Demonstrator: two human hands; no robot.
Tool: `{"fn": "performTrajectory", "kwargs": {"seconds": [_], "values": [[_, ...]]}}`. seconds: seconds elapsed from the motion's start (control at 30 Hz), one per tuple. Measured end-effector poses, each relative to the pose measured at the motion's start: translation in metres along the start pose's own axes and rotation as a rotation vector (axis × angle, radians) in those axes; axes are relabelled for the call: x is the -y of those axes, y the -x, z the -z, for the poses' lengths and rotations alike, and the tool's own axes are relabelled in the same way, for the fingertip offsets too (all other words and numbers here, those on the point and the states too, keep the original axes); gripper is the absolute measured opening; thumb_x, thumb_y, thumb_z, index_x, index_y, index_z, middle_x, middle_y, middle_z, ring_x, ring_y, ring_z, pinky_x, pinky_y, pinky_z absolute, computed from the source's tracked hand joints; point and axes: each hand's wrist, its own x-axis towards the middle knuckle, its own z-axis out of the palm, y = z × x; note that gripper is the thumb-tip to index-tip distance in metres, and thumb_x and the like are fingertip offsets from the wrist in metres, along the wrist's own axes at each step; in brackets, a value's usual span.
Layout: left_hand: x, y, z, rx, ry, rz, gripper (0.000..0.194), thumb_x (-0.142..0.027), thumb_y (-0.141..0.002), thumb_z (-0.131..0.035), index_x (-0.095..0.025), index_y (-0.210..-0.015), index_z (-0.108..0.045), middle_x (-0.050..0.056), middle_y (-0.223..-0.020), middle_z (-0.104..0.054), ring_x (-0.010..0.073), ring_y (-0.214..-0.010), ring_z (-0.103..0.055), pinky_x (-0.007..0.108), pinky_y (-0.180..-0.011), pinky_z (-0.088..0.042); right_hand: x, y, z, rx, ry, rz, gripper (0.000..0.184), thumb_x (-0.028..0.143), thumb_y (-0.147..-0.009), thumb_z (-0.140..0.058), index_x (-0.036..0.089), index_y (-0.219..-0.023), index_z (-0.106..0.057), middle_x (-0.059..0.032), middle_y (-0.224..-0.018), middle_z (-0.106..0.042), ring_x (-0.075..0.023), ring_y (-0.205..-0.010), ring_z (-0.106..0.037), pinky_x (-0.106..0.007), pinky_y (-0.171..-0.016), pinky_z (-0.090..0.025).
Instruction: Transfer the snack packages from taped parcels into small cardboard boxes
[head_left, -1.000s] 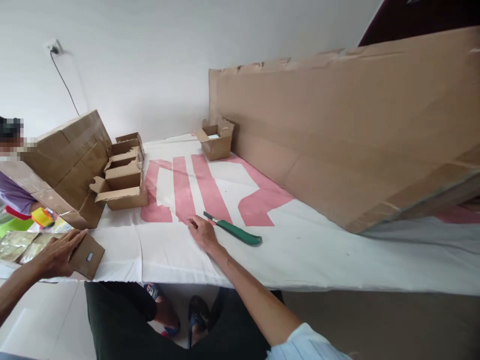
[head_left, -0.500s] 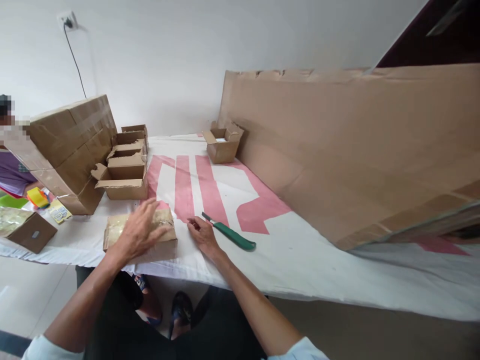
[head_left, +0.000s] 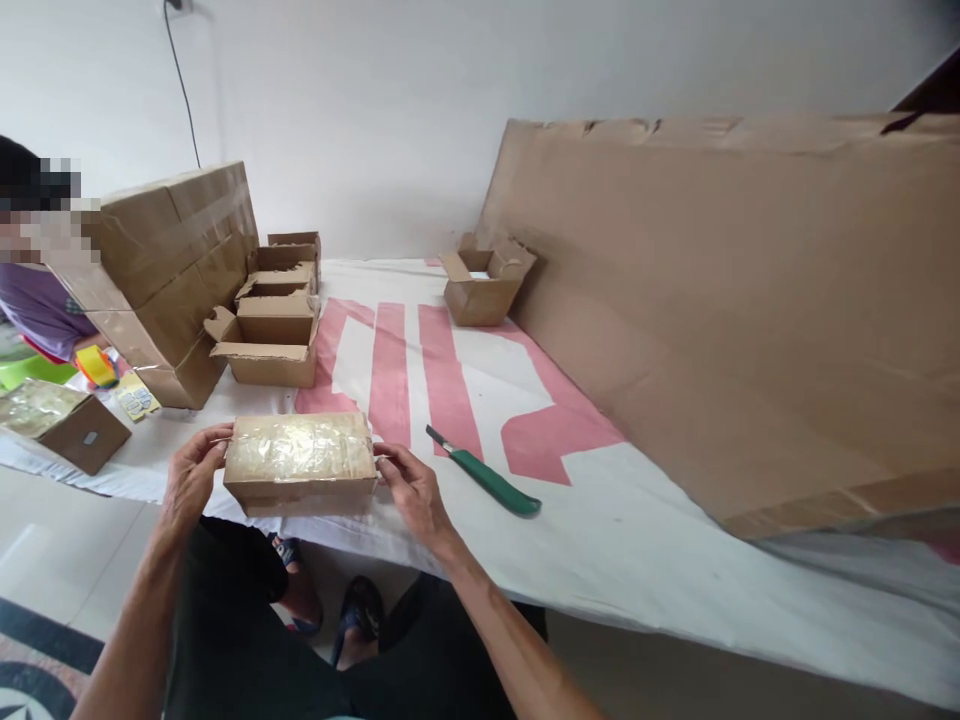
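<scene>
A small cardboard box, its top covered with shiny clear tape, lies at the table's front edge between my hands. The fingers of my left hand grip its left end, and those of my right hand press on its right end. Some fingertips are hidden behind the box. Just right of my right hand, a knife with a green handle lies on the white and pink cloth, its dark blade pointing away to the left.
Several open cardboard boxes stand in a row beside stacked taped boxes. Another taped box and a yellow-orange tape dispenser are at left, near a person. An open box stands by a large leaning cardboard sheet.
My left hand has moved from above the box to its left end, and my right hand has come against its right end. The camera view has shifted a little.
</scene>
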Motion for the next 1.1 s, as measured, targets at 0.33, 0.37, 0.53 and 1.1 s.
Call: {"fn": "performTrajectory", "kwargs": {"seconds": [0.33, 0.37, 0.53, 1.1], "values": [[0.004, -0.004, 0.002, 0.128, 0.045, -0.042, 0.054, -0.066, -0.072, -0.096, -0.018, -0.092, -0.081, 0.019, -0.144, -0.076, 0.0396, -0.131, -0.073, 0.048, -0.108, -0.061, 0.01, -0.007, 0.01, 0.083, 0.144, 0.103, 0.04, 0.054, -0.104, -0.062, 0.023, -0.122, -0.08, -0.0117, -0.122, -0.083, -0.0299, -0.11, -0.077, -0.04, -0.089, -0.063], [0.004, -0.004, 0.001, 0.149, 0.048, -0.035, 0.056, -0.067, -0.071, -0.096, -0.018, -0.093, -0.081, 0.02, -0.146, -0.075, 0.0399, -0.13, -0.073, 0.047, -0.104, -0.063, 0.007, -0.009, 0.019, 0.073, 0.228, 0.14, 0.038, 0.051, -0.104, -0.062, 0.024, -0.122, -0.08, -0.0121, -0.122, -0.083, -0.0303, -0.109, -0.077, -0.041, -0.088, -0.063], [0.005, -0.004, -0.004, 0.229, 0.027, -0.049, 0.055, -0.07, -0.076, -0.092, -0.02, -0.099, -0.084, 0.018, -0.155, -0.07, 0.039, -0.136, -0.071, 0.041, -0.099, -0.064, -0.016, -0.016, 0.084, -0.038, 0.821, 0.251, 0.032, 0.042, -0.101, -0.059, 0.022, -0.119, -0.077, -0.0161, -0.119, -0.077, -0.0352, -0.11, -0.07, -0.049, -0.095, -0.059], [0.004, 0.0, -0.013, 0.281, 0.145, 0.006, 0.037, -0.039, -0.071, -0.096, -0.018, -0.098, -0.083, 0.015, -0.159, -0.065, 0.0347, -0.129, -0.074, 0.038, -0.095, -0.068, -0.023, -0.017, 0.14, -0.2, 0.915, 0.07, 0.042, 0.049, -0.098, -0.05, 0.021, -0.117, -0.075, -0.0156, -0.105, -0.075, -0.0344, -0.095, -0.072, -0.045, -0.077, -0.057]]}}
